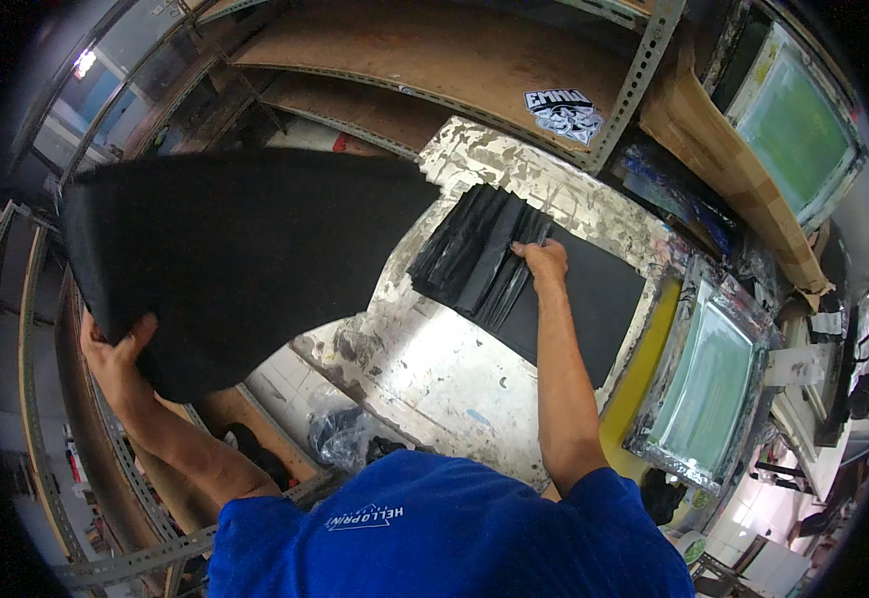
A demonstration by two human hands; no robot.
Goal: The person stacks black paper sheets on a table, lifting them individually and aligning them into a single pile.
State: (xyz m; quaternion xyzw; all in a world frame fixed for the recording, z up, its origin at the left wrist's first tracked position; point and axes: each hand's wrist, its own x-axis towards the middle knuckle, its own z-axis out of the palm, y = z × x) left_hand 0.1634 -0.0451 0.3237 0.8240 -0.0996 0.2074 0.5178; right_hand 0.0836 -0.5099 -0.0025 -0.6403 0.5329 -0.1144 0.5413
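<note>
My left hand (120, 359) is closed on the lower left edge of a large black fabric sheet (245, 259), thumb on the near face and most fingers hidden. The sheet hangs raised over the left side, its right end close to the table. On the paint-stained white table (394, 369), a bundle of black fabric pieces (474, 254) lies in overlapping, ridged layers. My right hand (544, 261) pinches the bundle's right edge. Beneath my right forearm and to its right, a flat black piece (599, 299) extends from under the bundle.
A metal-framed shelf (434, 45) with wooden boards stands behind the table, bearing a black-and-white sticker (564, 115). Screen printing frames with green mesh (708, 374) lean at the right, beside a cardboard sheet (723, 149). Clear plastic (345, 434) lies below the table's left edge.
</note>
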